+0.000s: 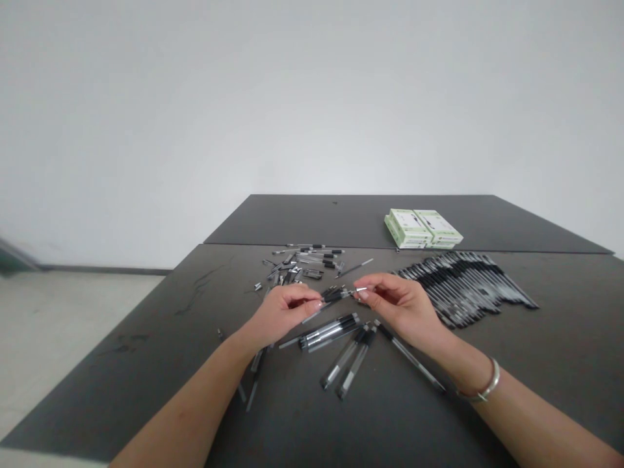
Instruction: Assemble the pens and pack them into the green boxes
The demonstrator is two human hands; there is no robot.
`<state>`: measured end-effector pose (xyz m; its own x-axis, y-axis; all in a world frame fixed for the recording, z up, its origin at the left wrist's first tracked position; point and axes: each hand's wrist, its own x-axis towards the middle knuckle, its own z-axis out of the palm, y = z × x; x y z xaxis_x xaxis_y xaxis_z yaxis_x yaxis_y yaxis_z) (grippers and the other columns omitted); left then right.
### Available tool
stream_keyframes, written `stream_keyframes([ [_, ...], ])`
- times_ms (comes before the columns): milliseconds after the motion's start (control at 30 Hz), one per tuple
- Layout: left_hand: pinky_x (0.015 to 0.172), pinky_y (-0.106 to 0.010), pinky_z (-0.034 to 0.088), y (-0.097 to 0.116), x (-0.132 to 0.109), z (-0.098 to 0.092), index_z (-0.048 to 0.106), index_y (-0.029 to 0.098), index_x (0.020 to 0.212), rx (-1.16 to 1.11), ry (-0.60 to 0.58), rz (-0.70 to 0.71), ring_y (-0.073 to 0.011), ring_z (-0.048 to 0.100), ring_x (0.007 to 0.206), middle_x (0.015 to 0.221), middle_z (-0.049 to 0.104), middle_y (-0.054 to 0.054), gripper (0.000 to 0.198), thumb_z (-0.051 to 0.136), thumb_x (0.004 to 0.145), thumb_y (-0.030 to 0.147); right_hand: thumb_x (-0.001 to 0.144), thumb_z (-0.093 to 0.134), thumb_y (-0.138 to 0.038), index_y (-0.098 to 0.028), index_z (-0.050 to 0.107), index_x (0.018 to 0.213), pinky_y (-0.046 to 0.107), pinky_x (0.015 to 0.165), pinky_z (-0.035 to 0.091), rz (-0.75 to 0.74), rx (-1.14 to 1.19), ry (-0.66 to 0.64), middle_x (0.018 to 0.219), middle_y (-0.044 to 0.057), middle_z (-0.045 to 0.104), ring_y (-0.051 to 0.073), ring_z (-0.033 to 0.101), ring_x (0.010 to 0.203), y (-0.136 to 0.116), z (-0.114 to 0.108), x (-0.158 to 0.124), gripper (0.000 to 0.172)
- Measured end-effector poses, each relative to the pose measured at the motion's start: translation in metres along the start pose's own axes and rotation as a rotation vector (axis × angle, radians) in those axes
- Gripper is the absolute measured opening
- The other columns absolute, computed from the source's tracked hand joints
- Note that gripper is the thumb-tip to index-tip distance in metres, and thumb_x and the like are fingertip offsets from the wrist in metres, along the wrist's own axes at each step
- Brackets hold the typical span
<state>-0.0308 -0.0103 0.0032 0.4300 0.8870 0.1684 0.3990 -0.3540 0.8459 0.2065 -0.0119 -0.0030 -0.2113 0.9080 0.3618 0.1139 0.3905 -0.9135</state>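
Pen body, slim and rod-like with a black grip section, is at the centre of the frame, raised over a flat, dark grey counter. The bare left hand pinches it between thumb and forefinger, while the fingers of the bare right hand, with a silver-toned bangle at the wrist, are closed on a small, shiny, silver-toned piece at its tip; whether the two parts touch is too small to tell. The body looks very light and stiff, probably hard plastic, smooth enough to roll or slide; the black section likely gives the surest hold, with a gentle pinch in line with its length. The narrow tip seems the delicate end, best spared sideways pressure. The shiny piece offers little surface and looks slippery, so fingertips on its sides suit it. Clear-barrelled, black-gripped pens lie at lower centre, and a dense row of dark, slender pens spreads at right of the frame.
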Motion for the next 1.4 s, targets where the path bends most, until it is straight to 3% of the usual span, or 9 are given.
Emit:
stream_keyframes([
  [600,0.066,-0.024,0.042,-0.0002,-0.0018,-0.0002,0.073,0.015,0.085,-0.012,-0.024,0.02,-0.0145,0.057,0.071,0.076,0.062,-0.003,0.021,0.058,0.086,0.03,0.082,0.066,-0.03,-0.02,0.075,0.092,0.031,0.065,0.053,-0.021,-0.212,-0.086,0.086,0.007,0.075,0.019,0.066,0.073,-0.0093,0.0001,-0.0023,0.017],
  [800,0.065,-0.024,0.043,0.0011,-0.0011,-0.0001,0.074,0.016,0.084,0.011,-0.024,0.029,-0.0146,0.057,0.07,0.075,0.062,-0.003,0.021,0.058,0.086,0.03,0.082,0.066,-0.03,-0.019,0.071,0.093,0.026,0.057,0.049,-0.017,-0.222,-0.067,0.075,0.004,0.072,0.015,0.063,0.064,-0.0076,0.0014,-0.0034,0.016],
  [1067,0.065,-0.024,0.041,0.0002,-0.001,0.0007,0.073,0.016,0.083,0.009,-0.026,0.052,-0.014,0.056,0.069,0.074,0.061,-0.002,0.02,0.057,0.086,0.028,0.084,0.065,-0.03,-0.02,0.07,0.09,0.026,0.061,0.05,-0.034,-0.238,-0.08,0.079,0.004,0.073,0.015,0.064,0.067,-0.0044,0.0021,-0.0051,0.013],
  [1400,0.063,-0.023,0.041,0.0006,-0.0023,0.0032,0.073,0.016,0.083,0.033,-0.014,0.072,-0.0132,0.055,0.068,0.073,0.06,-0.002,0.019,0.058,0.086,0.028,0.092,0.054,-0.038,-0.019,0.066,0.076,0.024,0.056,0.043,-0.069,-0.394,-0.146,0.065,0.001,0.065,0.013,0.057,0.059,-0.0099,0.0,-0.0053,0.027],
])
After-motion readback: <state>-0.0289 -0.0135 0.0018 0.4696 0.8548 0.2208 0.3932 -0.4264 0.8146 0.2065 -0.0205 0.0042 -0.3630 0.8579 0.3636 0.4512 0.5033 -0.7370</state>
